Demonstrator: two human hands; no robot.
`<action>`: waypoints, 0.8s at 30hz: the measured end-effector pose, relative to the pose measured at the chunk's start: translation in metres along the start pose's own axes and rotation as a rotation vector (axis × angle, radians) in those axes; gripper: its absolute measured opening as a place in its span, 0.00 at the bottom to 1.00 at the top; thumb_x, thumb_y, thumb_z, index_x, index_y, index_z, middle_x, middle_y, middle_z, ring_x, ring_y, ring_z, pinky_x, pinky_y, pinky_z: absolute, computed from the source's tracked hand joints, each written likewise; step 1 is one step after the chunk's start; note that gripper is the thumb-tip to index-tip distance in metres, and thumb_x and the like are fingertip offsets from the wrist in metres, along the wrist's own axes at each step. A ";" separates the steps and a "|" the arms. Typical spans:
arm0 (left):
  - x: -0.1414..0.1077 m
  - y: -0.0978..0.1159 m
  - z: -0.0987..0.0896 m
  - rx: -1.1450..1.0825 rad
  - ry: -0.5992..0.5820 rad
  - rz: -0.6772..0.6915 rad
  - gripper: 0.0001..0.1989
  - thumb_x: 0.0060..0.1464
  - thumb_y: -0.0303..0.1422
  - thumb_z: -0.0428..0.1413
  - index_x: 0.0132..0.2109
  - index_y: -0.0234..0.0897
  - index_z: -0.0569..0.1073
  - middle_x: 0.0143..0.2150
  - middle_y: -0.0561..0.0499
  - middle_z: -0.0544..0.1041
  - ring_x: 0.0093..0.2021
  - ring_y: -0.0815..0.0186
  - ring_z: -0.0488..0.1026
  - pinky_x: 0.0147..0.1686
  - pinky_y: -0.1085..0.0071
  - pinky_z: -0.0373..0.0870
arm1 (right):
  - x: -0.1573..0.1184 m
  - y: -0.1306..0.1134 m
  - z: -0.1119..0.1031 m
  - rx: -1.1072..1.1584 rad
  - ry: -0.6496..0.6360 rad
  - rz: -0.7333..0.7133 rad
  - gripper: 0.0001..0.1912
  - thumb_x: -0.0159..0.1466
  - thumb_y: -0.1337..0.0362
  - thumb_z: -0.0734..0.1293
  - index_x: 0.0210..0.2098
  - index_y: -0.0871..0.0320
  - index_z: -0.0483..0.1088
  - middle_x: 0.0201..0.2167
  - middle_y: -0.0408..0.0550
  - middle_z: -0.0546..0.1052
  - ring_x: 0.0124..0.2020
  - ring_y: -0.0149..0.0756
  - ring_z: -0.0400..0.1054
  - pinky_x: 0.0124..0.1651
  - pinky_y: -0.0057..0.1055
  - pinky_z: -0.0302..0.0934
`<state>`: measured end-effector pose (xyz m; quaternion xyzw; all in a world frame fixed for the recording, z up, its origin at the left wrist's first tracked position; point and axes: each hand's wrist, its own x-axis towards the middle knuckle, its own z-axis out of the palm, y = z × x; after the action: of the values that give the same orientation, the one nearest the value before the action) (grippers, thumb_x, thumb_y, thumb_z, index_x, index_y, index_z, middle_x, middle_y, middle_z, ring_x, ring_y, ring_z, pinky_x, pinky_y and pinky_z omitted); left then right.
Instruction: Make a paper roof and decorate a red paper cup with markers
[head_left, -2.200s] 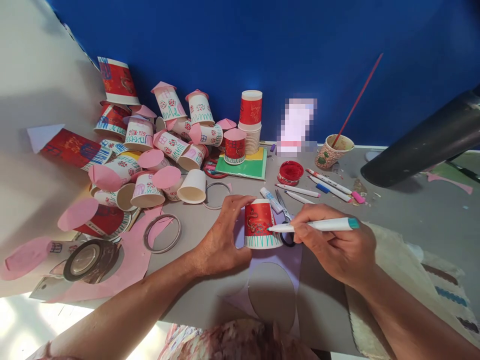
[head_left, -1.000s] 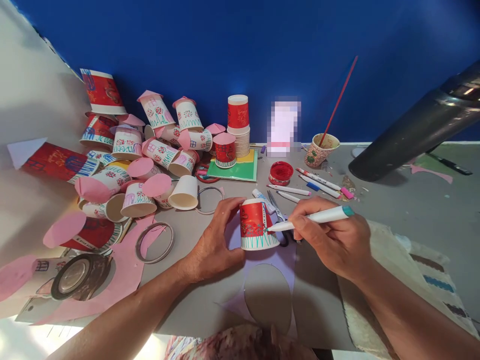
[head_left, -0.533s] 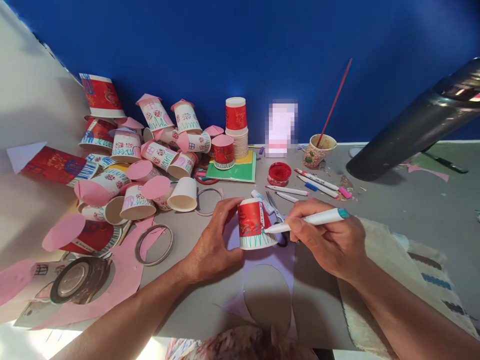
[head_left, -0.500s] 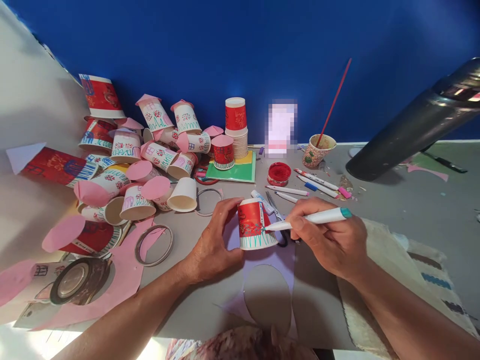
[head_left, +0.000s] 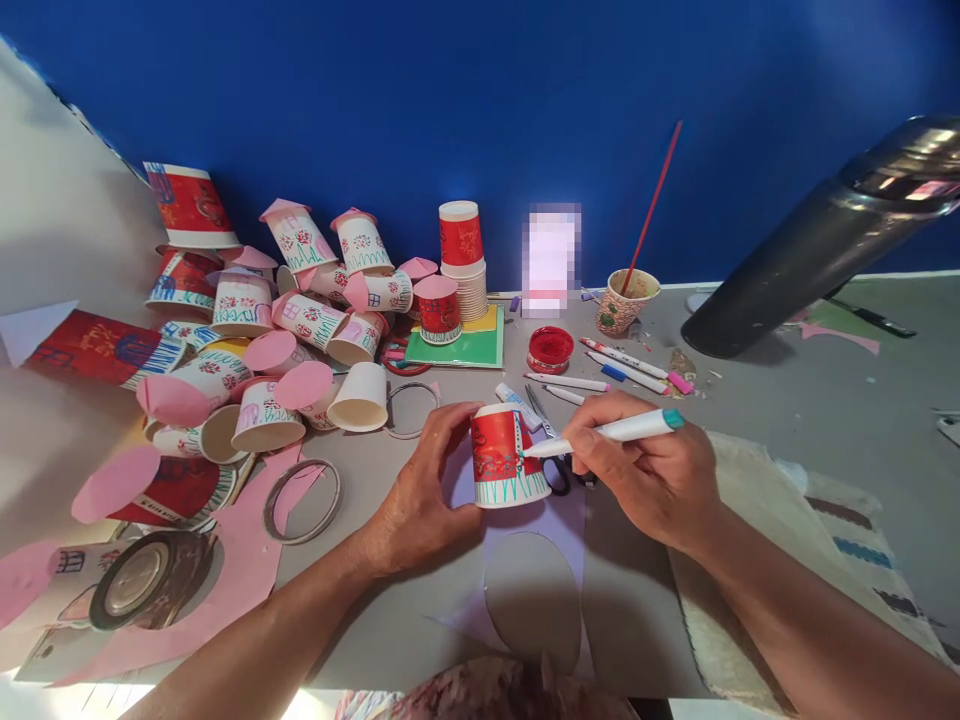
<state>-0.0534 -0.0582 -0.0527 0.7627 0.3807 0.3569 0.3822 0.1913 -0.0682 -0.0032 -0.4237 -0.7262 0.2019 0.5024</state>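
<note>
A red paper cup (head_left: 496, 450), upside down with its wide white rim low, is gripped by my left hand (head_left: 421, 495) from the left side. Teal zigzag lines run round its rim, and small teal marks show on the red part. In my right hand (head_left: 649, 465) is a white felt-tip marker (head_left: 637, 428) with a teal end, its tip touching the cup's right side or very close to it. Purple paper (head_left: 566, 525) with a round cut-out lies beneath. Partly hidden behind the cup are scissors (head_left: 541, 410) and a white glue stick (head_left: 516, 405).
Decorated paper cups (head_left: 270, 415) with pink paper tops are piled on the left. Tape rolls (head_left: 304, 500) lie before them. Several markers (head_left: 626, 370), a red tub (head_left: 550, 350) and a cup with a stick (head_left: 628, 300) stand behind. A dark flask (head_left: 802, 250) leans at right, above a cloth (head_left: 757, 540).
The whole view has shifted slightly, with things a little further left and lower. The marker tip remains at the cup's right side, and both hands keep their hold.
</note>
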 end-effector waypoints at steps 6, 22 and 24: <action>0.000 0.000 -0.001 0.006 -0.007 -0.001 0.48 0.42 0.17 0.61 0.69 0.46 0.56 0.68 0.42 0.62 0.66 0.51 0.67 0.69 0.52 0.64 | -0.001 0.001 0.000 0.041 0.052 -0.008 0.08 0.69 0.65 0.65 0.32 0.55 0.72 0.19 0.37 0.75 0.19 0.28 0.70 0.25 0.26 0.62; 0.002 0.002 -0.002 -0.209 0.031 -0.087 0.45 0.46 0.21 0.66 0.69 0.47 0.59 0.69 0.43 0.65 0.70 0.49 0.64 0.71 0.49 0.59 | -0.007 0.008 0.003 0.156 0.094 0.044 0.09 0.73 0.62 0.64 0.49 0.51 0.75 0.30 0.40 0.81 0.25 0.29 0.71 0.29 0.26 0.65; 0.003 0.003 -0.002 -0.372 0.028 -0.113 0.46 0.46 0.24 0.69 0.69 0.48 0.59 0.71 0.42 0.64 0.71 0.49 0.63 0.70 0.49 0.62 | -0.006 0.010 0.003 0.118 0.069 0.060 0.11 0.72 0.58 0.66 0.53 0.50 0.73 0.37 0.43 0.84 0.31 0.31 0.74 0.35 0.28 0.68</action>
<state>-0.0531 -0.0560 -0.0488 0.6512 0.3556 0.4098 0.5305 0.1941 -0.0666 -0.0150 -0.4216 -0.6821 0.2446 0.5451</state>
